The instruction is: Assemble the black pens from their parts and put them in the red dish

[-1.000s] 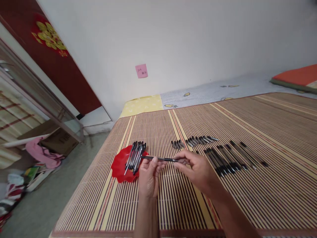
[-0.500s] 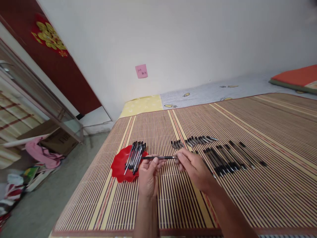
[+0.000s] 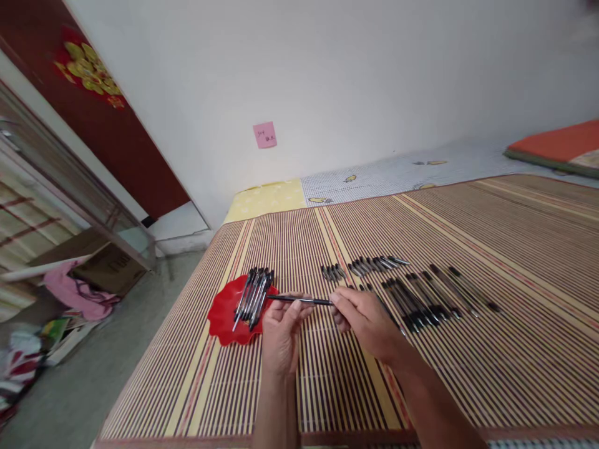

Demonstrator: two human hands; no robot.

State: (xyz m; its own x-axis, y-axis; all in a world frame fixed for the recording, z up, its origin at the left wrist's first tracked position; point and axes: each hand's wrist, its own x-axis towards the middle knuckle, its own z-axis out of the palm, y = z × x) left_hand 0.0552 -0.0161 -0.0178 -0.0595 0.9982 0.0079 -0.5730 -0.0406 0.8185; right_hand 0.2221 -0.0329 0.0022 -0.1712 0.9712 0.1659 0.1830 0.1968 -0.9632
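Note:
My left hand (image 3: 281, 333) and my right hand (image 3: 367, 318) both pinch one thin black pen (image 3: 299, 300), held level above the striped bamboo mat (image 3: 491, 374). The left fingers grip its left part, the right fingertips its right end. Just left of the hands lies a red plate (image 3: 223, 313) with several black pens (image 3: 253, 294) piled on it. To the right, several pen parts (image 3: 421, 296) lie in rows on the mat, with small caps (image 3: 333, 272) and short silver-tipped pieces (image 3: 377, 264) behind them.
The mat covers a bed that runs to a white wall with a pink note (image 3: 264, 135). An orange cushion (image 3: 556, 143) lies at the far right. Left of the bed, the floor holds a cardboard box (image 3: 110, 271) and pink cloth (image 3: 75, 293).
The right hand has slid a little left along the pen and closer to the left hand. The view has shifted slightly; the pen stays level between both hands.

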